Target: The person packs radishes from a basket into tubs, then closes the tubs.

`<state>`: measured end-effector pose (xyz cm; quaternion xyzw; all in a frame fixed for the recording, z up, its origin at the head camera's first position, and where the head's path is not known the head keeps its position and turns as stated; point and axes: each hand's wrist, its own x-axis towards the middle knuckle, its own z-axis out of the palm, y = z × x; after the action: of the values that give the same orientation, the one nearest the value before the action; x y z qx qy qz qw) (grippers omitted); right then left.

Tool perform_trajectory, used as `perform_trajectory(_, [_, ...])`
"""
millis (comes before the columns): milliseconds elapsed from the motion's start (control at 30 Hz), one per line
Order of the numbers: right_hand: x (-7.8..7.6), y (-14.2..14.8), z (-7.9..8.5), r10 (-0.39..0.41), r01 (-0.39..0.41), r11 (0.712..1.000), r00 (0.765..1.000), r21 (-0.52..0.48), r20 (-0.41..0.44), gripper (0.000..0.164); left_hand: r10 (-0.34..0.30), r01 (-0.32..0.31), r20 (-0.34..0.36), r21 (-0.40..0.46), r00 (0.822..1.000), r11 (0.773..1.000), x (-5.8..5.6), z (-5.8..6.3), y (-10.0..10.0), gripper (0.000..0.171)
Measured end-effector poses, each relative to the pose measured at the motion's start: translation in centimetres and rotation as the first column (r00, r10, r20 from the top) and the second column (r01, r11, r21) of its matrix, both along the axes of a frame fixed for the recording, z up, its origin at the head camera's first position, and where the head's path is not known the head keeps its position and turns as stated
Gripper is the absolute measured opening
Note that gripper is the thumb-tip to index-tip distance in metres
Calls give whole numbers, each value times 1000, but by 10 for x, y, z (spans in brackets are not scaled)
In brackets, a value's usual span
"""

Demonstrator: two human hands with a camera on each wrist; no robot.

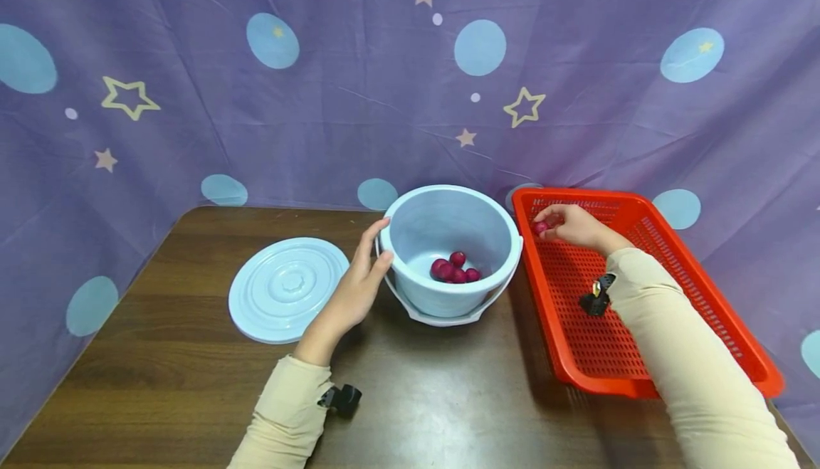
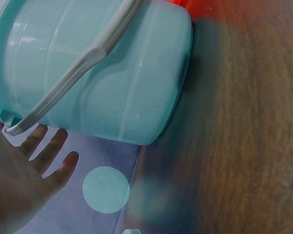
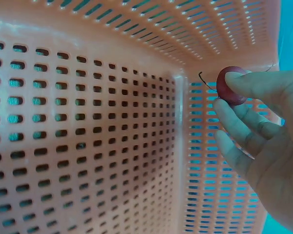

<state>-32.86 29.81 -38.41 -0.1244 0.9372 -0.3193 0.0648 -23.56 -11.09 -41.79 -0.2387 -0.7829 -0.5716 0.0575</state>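
Note:
In the head view, my right hand (image 1: 573,227) pinches a small round red radish (image 1: 541,228) between thumb and fingers, inside the left far part of the red basket (image 1: 557,341). The right wrist view shows the radish (image 3: 230,86) with a thin curled root, held in front of the perforated wall. My left hand (image 1: 359,280) touches the left rim of a light blue bucket (image 1: 442,303), thumb and index finger at the rim. Its other fingers are spread, nearly straight, beside the handle joint (image 2: 14,127). Several radishes (image 1: 457,275) lie on the bucket's bottom.
A round light blue lid (image 1: 288,287) lies on the wooden table (image 1: 160,355) left of the bucket. The bucket's handle (image 1: 442,322) hangs down at the front. Behind the table hangs a purple patterned cloth (image 1: 371,120). The basket stands close to the bucket's right side.

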Motion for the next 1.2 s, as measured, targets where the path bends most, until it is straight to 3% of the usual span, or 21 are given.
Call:
perform_trajectory(367, [16,-7,31,75,-69,996,992,60,-102,24,8,-8,-22,-2,1000,1000,-2,0,-2,54])
perform_trajectory(700, [40,-14,51,107,-88,989,980,116,-169,26,-7,7,-16,11,1000,1000,-2,-1,0,53])
perform_trajectory(1000, [55,-22,63,77,-74,997,962,21,-261,28,-4,4,-21,15,1000,1000,-2,-1,1,53])
perform_trajectory(1200, [61,-34,65,76,-108,989,959,-104,-274,32,-11,12,-9,19,1000,1000,-3,-2,2,54])
